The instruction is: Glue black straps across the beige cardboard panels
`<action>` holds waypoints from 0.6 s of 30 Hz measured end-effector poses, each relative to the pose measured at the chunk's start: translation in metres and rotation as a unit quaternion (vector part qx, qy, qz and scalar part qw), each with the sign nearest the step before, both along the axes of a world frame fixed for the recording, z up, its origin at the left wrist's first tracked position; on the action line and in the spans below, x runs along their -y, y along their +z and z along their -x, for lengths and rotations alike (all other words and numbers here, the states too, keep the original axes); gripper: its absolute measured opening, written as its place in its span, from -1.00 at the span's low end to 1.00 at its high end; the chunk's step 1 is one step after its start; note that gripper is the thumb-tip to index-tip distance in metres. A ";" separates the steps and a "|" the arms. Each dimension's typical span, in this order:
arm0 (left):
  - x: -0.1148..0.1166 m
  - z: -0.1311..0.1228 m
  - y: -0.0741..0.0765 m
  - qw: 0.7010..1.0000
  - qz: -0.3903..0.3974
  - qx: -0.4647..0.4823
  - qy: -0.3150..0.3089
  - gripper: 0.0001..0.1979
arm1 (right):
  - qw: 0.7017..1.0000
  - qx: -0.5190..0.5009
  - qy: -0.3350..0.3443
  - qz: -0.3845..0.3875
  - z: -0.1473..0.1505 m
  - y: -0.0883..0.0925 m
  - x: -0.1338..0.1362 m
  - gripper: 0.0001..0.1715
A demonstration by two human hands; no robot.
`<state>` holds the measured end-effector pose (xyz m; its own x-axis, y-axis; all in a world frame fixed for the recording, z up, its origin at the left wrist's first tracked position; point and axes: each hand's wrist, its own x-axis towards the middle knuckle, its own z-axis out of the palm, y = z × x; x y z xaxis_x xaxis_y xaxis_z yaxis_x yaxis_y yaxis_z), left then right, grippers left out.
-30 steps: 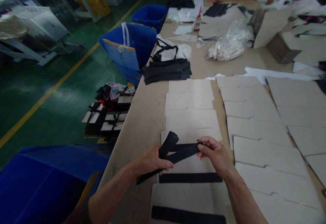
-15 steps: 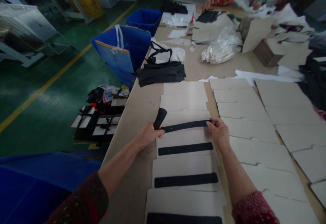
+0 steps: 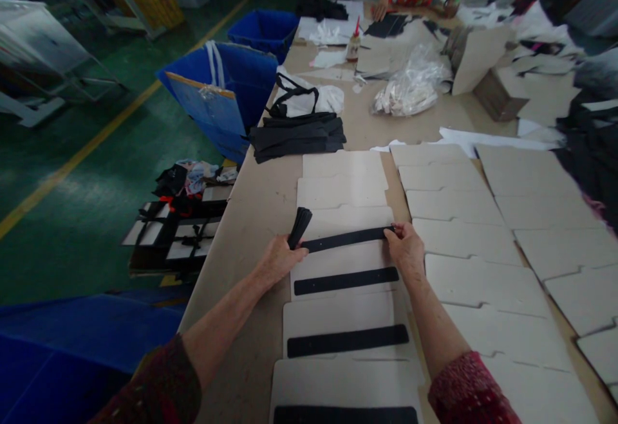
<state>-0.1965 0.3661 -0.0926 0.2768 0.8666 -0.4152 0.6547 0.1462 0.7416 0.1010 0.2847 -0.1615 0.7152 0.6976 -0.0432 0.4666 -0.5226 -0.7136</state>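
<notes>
Black flat strip (image 3: 346,239) lies stretched across a pale cardboard panel (image 3: 347,224), right hand (image 3: 404,248) pinching its right end; left hand (image 3: 277,258) grips the left end plus a bundle of black strips (image 3: 299,226).

Nearest black strip (image 3: 346,415) — partly off-frame

Your black strip (image 3: 345,239) lies flat and almost level across a pale cardboard sheet (image 3: 355,217) at the centre of the frame. Your right hand (image 3: 404,250) pinches its right end. Your bundle of black strips (image 3: 299,226), thin and fanned, sticks up tilted from your left hand (image 3: 277,260) at the strip's left end, on the sheet's left edge.
</notes>
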 end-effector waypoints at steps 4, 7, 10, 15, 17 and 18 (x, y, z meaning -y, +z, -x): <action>-0.001 0.001 -0.002 1.000 -0.003 0.003 -0.002 -0.76 | 1.000 0.020 0.004 0.017 0.002 0.002 0.000 -0.69; -0.002 0.001 -0.003 1.000 -0.004 0.006 -0.014 -0.72 | 0.999 0.040 0.007 0.032 0.003 0.005 -0.001 -0.72; -0.003 0.000 -0.004 1.000 -0.002 -0.004 -0.010 -0.68 | 0.997 0.055 0.008 0.046 0.005 0.009 -0.002 -0.74; -0.003 -0.001 -0.004 1.000 -0.008 -0.007 -0.015 -0.70 | 0.995 0.071 0.005 0.064 0.007 0.013 -0.002 -0.78; -0.003 -0.001 -0.006 1.000 -0.014 -0.003 -0.013 -0.70 | 0.995 0.075 0.003 0.071 0.007 0.014 -0.002 -0.78; -0.003 -0.001 -0.006 1.000 -0.014 -0.002 -0.009 -0.68 | 0.994 0.076 0.002 0.073 0.007 0.014 -0.002 -0.77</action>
